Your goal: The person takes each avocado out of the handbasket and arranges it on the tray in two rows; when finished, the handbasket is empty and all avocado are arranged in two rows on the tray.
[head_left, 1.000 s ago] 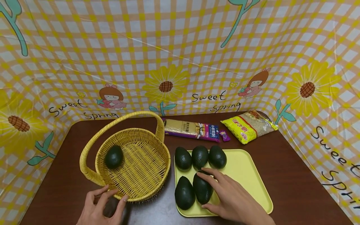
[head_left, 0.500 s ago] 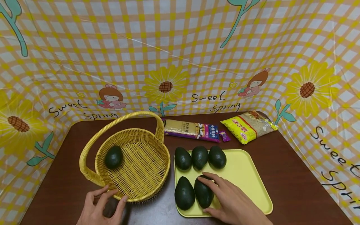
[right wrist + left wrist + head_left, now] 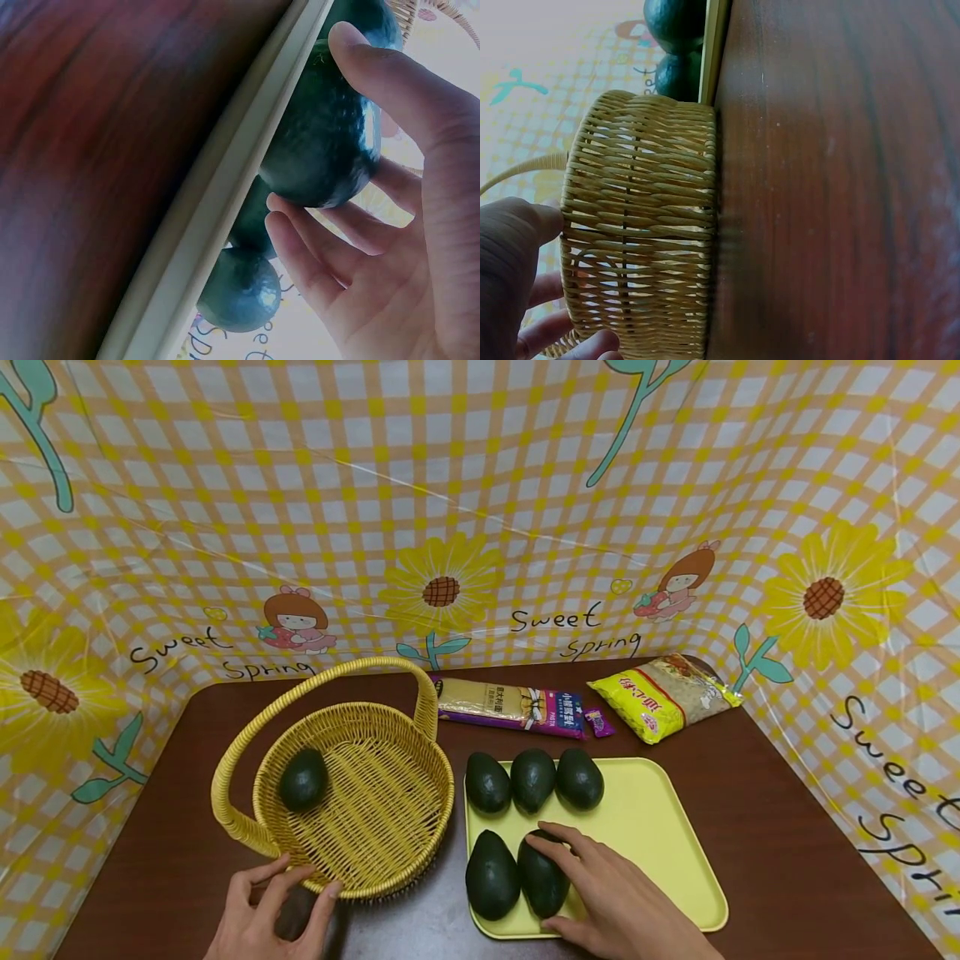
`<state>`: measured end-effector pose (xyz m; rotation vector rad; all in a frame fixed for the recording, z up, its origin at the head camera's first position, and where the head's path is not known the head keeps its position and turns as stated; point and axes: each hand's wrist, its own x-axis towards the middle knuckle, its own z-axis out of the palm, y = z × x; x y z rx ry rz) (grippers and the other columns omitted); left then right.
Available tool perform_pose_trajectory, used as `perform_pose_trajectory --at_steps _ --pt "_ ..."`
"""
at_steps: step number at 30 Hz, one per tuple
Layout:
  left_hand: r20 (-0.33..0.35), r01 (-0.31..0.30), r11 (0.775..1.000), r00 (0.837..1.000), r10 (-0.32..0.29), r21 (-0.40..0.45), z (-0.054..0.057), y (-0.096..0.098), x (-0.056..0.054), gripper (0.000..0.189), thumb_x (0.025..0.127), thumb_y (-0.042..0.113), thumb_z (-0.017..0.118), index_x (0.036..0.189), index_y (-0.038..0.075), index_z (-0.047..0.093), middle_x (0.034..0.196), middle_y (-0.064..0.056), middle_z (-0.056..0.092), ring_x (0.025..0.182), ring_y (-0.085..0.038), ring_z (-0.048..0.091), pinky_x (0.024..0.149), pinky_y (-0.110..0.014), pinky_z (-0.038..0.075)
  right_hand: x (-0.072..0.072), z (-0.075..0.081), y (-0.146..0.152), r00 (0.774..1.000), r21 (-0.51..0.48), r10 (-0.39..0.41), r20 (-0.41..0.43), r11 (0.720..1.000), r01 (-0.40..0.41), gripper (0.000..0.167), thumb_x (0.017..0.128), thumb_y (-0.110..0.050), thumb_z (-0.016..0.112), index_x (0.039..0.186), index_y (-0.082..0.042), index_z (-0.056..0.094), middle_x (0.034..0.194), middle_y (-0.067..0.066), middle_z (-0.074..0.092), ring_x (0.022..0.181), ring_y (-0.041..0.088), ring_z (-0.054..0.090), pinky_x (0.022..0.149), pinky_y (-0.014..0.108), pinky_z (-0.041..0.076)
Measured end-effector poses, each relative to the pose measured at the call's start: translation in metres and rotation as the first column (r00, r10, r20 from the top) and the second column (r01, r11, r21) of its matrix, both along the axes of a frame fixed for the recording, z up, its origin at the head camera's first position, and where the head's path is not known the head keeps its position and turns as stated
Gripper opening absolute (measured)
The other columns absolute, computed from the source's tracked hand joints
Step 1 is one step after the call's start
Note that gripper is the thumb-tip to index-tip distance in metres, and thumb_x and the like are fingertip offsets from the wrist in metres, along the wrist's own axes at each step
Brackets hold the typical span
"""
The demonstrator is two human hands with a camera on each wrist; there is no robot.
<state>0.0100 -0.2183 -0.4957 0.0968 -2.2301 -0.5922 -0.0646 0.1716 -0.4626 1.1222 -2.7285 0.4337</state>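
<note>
My left hand (image 3: 272, 914) pinches the near rim of a yellow wicker basket (image 3: 390, 868), thumb and fingers at its edge. In the left wrist view the thumb and fingertips meet the basket's woven side (image 3: 641, 187). One dark green avocado (image 3: 303, 780) lies inside the basket, toward the left. On a pale yellow tray (image 3: 652, 827), my right hand (image 3: 618, 893) holds an avocado (image 3: 542, 877) between thumb and fingers. The right wrist view has the thumb at one end of that avocado (image 3: 322, 135) and the fingers around its far side. It still sits on the tray.
Beside the held avocado lies another avocado (image 3: 492, 875), and a row of three, such as the middle avocado (image 3: 533, 781), lies behind. A pasta packet (image 3: 510, 706), a small purple packet (image 3: 598, 722) and a yellow bag (image 3: 663, 697) lie at the table's back.
My right hand and the avocado under it have shifted slightly toward the tray's near edge, away from the back row. My left hand and the basket stay put.
</note>
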Motion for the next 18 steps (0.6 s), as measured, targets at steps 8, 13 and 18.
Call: perform_pose_trajectory --at_steps 8,13,18 --pt "-0.025 0.012 1.0 1.0 -0.012 -0.001 -0.0037 -0.0019 -0.0013 0.031 0.087 0.037 0.089 0.095 0.008 0.082 0.098 -0.023 0.061 0.063 -0.029 0.061 0.049 -0.034 0.045 0.0014 0.0008 0.0001 1.0 0.012 -0.011 0.024 1.0 0.011 0.096 0.079 -0.05 0.096 0.159 -0.023 0.05 0.152 0.004 0.057 0.129 0.018 0.063 0.097 0.046 0.06" --pt "-0.012 0.001 1.0 1.0 -0.001 0.004 -0.0034 -0.0016 -0.0007 0.029 0.083 0.033 0.092 0.095 0.008 0.082 0.099 -0.022 0.061 0.062 -0.026 0.06 0.049 -0.03 0.044 0.0006 0.0025 0.0016 1.0 0.011 0.002 0.015 1.0 -0.002 0.095 0.081 -0.054 0.094 0.159 -0.023 0.05 0.154 0.005 0.056 0.13 0.019 0.063 0.098 0.047 0.06" --pt "-0.018 0.002 1.0 1.0 -0.002 0.007 -0.0034 -0.0009 -0.0007 0.029 0.083 0.033 0.092 0.095 0.008 0.083 0.098 -0.022 0.061 0.061 -0.027 0.06 0.048 -0.03 0.043 -0.0013 0.0079 0.0015 1.0 0.013 0.007 0.029 1.0 -0.007 0.091 0.085 -0.061 0.087 0.16 -0.024 0.05 0.154 0.003 0.056 0.132 0.019 0.062 0.099 0.05 0.06"
